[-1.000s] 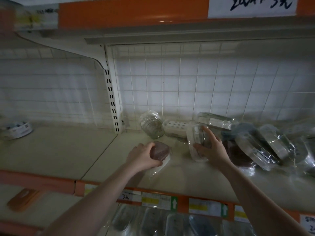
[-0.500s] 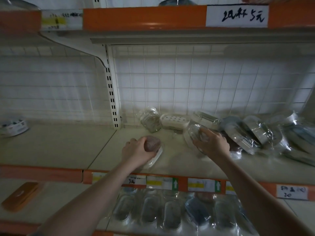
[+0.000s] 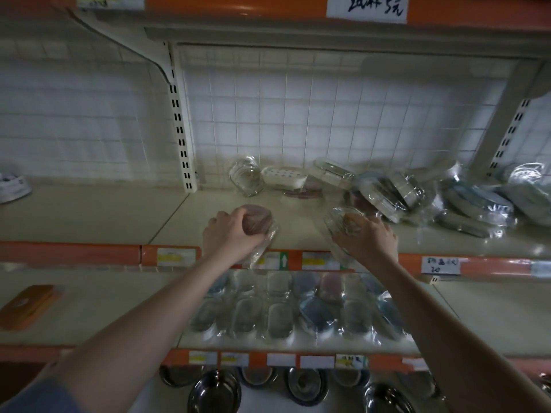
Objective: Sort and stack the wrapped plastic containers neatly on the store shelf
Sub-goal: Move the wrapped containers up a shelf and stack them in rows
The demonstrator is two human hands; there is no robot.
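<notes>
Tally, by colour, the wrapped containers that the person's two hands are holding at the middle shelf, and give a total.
Brown: 1, the brown container, gripped by the left hand
Clear: 1, the clear container, held by the right hand
Total: 2

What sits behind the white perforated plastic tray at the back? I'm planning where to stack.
Behind the white perforated plastic tray only the white wire-grid back panel shows. A reddish wrapped item lies at its front; whatever lies beneath the tray is hidden.
</notes>
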